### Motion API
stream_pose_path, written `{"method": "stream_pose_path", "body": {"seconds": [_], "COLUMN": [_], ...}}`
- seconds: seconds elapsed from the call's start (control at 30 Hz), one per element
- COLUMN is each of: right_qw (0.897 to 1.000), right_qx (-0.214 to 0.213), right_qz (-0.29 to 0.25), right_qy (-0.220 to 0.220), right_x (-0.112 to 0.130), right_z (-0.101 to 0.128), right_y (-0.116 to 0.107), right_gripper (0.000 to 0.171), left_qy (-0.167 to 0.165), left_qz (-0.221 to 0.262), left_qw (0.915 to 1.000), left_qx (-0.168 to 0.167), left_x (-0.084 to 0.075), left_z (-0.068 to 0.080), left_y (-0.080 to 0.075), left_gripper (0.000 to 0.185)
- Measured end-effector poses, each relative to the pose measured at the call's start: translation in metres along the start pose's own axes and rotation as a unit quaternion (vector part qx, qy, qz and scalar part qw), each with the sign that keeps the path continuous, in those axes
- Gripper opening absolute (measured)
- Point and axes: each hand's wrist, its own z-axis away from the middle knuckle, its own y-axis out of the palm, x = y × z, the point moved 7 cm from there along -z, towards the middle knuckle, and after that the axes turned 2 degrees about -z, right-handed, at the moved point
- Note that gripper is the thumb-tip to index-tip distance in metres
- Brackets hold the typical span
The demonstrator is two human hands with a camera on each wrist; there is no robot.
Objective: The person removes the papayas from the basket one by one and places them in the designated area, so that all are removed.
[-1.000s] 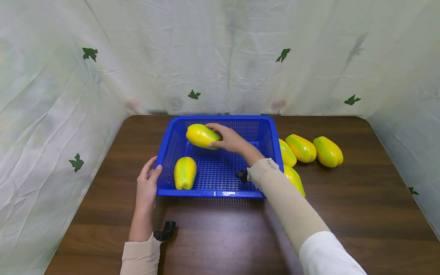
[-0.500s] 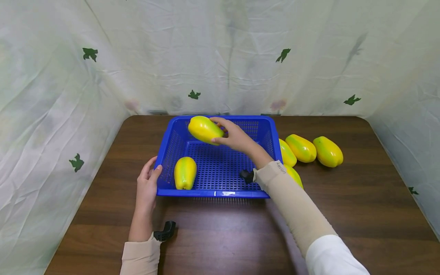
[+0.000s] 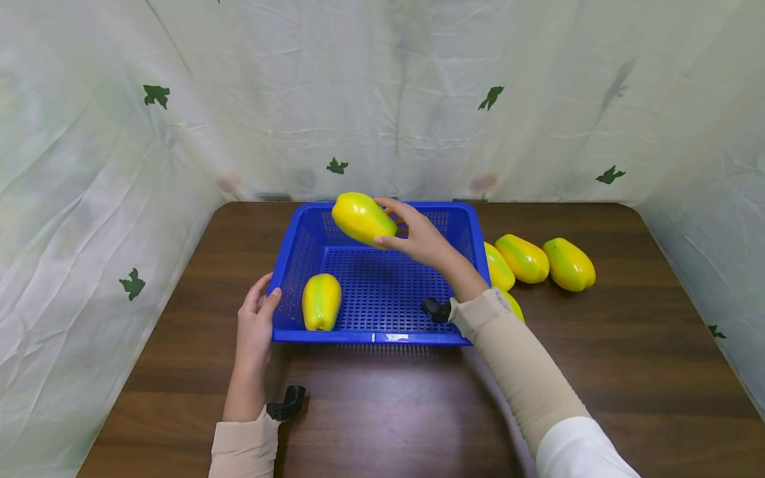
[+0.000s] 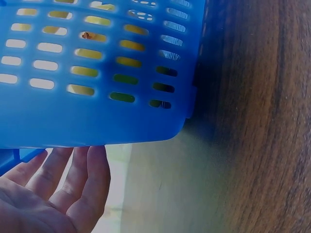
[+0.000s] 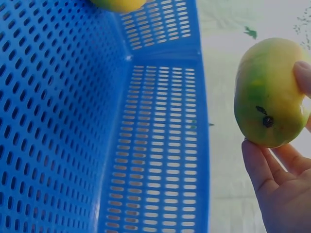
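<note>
A yellow-green papaya point(image 3: 362, 219) is gripped in my right hand point(image 3: 421, 236), thumb on the near side and fingers on the far side. It is raised over the back part of the blue plastic basket point(image 3: 382, 337); the right wrist view shows the papaya point(image 5: 267, 97) with its dark stem spot above the basket's rim. My left hand point(image 3: 257, 322) holds the basket's left rim, thumb at the top edge and fingers along the outside. The left wrist view shows those fingers point(image 4: 97, 174) against the blue edge. A second papaya point(image 3: 322, 302) lies in the basket's front left corner.
Several more papayas point(image 3: 569, 264) lie on the brown wooden table point(image 3: 633, 345) right of the basket, some partly hidden by the basket and right sleeve. A pale curtain point(image 3: 382, 99) with green leaf shapes stands behind and at both sides.
My right hand has lifted the papaya from low in the basket up to above its back rim, shifting slightly right. The left hand, the basket and the other papayas stay put.
</note>
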Motion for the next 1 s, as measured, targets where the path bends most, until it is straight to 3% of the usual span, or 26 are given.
{"method": "stream_pose_path", "body": {"seconds": [0.27, 0.5, 0.73, 1.0], "right_qw": [1.000, 0.999, 0.998, 0.995], "right_qx": [-0.019, -0.032, -0.056, -0.090], "right_qz": [0.006, 0.000, 0.011, 0.003], "right_qy": [-0.015, -0.010, -0.036, -0.036], "right_x": [0.009, 0.048, 0.052, 0.050], "right_z": [0.008, 0.027, 0.036, 0.049], "right_y": [-0.008, -0.019, -0.028, -0.039], "right_gripper": [0.064, 0.061, 0.060, 0.059], "left_qy": [0.003, 0.001, 0.001, 0.004], "left_qz": [0.003, 0.000, 0.008, 0.006], "left_qw": [1.0000, 1.0000, 1.0000, 0.9999], "left_qx": [-0.001, -0.002, -0.004, -0.008], "left_x": [0.000, 0.000, 0.000, 0.000], "left_z": [0.000, 0.000, 0.000, -0.001], "left_y": [0.001, 0.000, -0.001, 0.000], "left_gripper": [0.042, 0.043, 0.042, 0.041]}}
